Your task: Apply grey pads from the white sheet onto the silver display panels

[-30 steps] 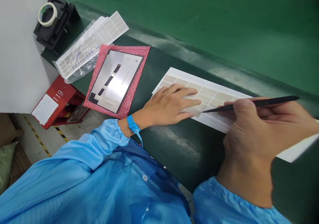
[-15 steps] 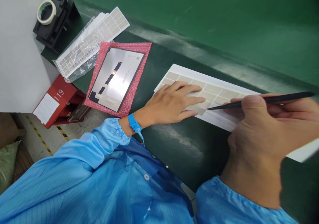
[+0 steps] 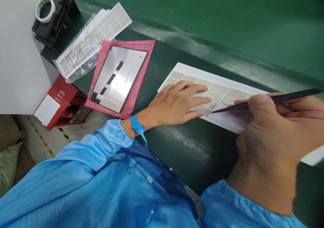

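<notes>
Sticker sheet [image 3: 222,87] pinned flat toward the bench's near edge, tweezers at one label.

Largest first: the green bench [image 3: 177,143] carries the sheet along its near edge, to the right of a display panel [image 3: 117,77] lying on pink bubble wrap [image 3: 145,57]. The left hand [image 3: 174,103] lies on the sheet's left end, grip apart, fingers spread and pressing down. The right hand [image 3: 275,136] has its grip clamped on black tweezers [image 3: 265,101], whose tip sits at a beige label [image 3: 204,110] beside the left fingertips; whether it touches I cannot tell. The sheet looks light, thin and floppy, likely to slide or curl unless held down by its white margin. Each label seems flimsy and tacky, best taken at a corner with the points.
</notes>
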`<state>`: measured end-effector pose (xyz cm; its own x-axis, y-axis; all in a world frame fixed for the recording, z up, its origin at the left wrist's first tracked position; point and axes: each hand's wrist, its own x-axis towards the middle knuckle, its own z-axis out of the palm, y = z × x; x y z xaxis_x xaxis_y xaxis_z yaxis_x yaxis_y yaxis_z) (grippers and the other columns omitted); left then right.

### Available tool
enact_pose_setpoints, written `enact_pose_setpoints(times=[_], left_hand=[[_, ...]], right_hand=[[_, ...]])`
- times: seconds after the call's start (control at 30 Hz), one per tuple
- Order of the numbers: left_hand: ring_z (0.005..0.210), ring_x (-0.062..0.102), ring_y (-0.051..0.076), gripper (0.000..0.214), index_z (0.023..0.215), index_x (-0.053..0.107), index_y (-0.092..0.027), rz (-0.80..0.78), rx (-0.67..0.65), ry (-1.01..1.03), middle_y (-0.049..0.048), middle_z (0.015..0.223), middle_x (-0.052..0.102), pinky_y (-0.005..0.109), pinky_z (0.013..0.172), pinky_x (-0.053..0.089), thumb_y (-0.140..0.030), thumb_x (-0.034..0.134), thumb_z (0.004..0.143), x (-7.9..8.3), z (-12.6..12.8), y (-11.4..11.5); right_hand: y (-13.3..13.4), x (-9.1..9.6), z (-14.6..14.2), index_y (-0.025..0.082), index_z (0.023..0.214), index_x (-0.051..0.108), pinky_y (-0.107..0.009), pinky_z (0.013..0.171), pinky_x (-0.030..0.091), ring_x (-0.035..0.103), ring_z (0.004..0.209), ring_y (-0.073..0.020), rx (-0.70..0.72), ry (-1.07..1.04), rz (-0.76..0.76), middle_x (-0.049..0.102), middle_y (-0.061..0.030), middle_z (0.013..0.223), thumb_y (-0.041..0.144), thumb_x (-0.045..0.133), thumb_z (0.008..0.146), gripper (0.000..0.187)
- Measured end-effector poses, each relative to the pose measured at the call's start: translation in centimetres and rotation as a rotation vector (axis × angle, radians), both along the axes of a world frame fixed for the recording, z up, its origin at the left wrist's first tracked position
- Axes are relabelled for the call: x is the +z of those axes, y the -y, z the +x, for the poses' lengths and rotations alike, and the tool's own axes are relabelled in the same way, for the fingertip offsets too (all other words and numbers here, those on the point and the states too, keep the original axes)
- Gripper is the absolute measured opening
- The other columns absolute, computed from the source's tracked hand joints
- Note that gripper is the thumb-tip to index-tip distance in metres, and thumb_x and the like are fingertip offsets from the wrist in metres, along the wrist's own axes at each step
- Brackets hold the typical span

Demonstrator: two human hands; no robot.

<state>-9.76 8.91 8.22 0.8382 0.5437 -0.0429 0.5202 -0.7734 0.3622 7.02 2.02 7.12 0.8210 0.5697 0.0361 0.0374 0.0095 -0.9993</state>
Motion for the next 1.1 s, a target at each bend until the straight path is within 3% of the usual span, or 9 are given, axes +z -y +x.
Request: enact_pose_setpoints(times=[0.23, 0.47, 0.67, 0.83, 1.0, 1.1], left_hand=[[0.153, 0.049, 0.030, 0.042, 0.152, 0.070, -0.033, 0.000, -0.003, -0.018, 0.0023, 0.168, 0.056, 0.046, 0.123, 0.049, -0.038, 0.059, 0.113, 0.3, 0.0, 0.0], [0.152, 0.050, 0.030, 0.042, 0.152, 0.071, -0.033, 0.017, 0.000, -0.015, 0.0022, 0.167, 0.057, 0.046, 0.123, 0.050, -0.040, 0.060, 0.113, 0.4, 0.0, 0.1], [0.153, 0.050, 0.030, 0.042, 0.153, 0.071, -0.032, 0.007, -0.012, -0.010, 0.0028, 0.167, 0.057, 0.046, 0.123, 0.050, -0.040, 0.059, 0.113, 0.4, -0.2, -0.1], [0.153, 0.050, 0.031, 0.043, 0.153, 0.071, -0.032, -0.006, -0.014, 0.027, 0.0042, 0.166, 0.059, 0.048, 0.124, 0.049, -0.039, 0.062, 0.111, -0.4, -0.3, -0.5], [0.154, 0.048, 0.032, 0.048, 0.150, 0.072, -0.026, -0.024, -0.041, 0.106, 0.0074, 0.166, 0.059, 0.049, 0.130, 0.044, -0.043, 0.071, 0.106, -1.9, -0.8, -1.7], [0.152, 0.052, 0.033, 0.050, 0.146, 0.074, -0.021, -0.041, -0.050, 0.152, 0.0112, 0.163, 0.062, 0.051, 0.134, 0.041, -0.044, 0.075, 0.101, -1.8, -1.7, -2.8]], right_hand=[[0.3, -0.7, 0.5, 0.019, 0.075, 0.072, -0.035, 0.063, 0.054, 0.063, 0.071, -0.0198, 0.012, 0.055, 0.039, 0.061, -0.0091, 0.079, 0.038, 0.081, 0.063, 0.025], [0.2, 0.1, -0.2, 0.019, 0.075, 0.073, -0.037, 0.063, 0.054, 0.060, 0.068, -0.0190, 0.025, 0.051, -0.015, 0.062, -0.0095, 0.079, 0.046, 0.088, 0.062, 0.034], [0.1, -0.3, -0.6, 0.017, 0.073, 0.070, -0.032, 0.056, 0.048, 0.058, 0.062, -0.0179, 0.024, 0.094, 0.036, 0.059, -0.0089, 0.073, 0.043, 0.084, 0.066, 0.031], [0.1, -1.4, -0.3, 0.014, 0.074, 0.068, -0.031, 0.057, 0.054, 0.061, 0.061, -0.0206, 0.032, 0.028, 0.132, 0.061, -0.0107, 0.073, 0.037, 0.077, 0.066, 0.026], [-0.1, -1.7, 0.0, 0.012, 0.080, 0.063, -0.031, 0.055, 0.057, 0.059, 0.059, -0.0199, 0.013, -0.114, 0.199, 0.061, -0.0105, 0.075, 0.044, 0.088, 0.062, 0.044], [1.8, -1.1, 1.8, 0.013, 0.086, 0.057, -0.029, 0.057, 0.058, 0.058, 0.059, -0.0163, -0.053, -0.171, 0.228, 0.060, -0.0066, 0.076, 0.055, 0.094, 0.062, 0.061]])
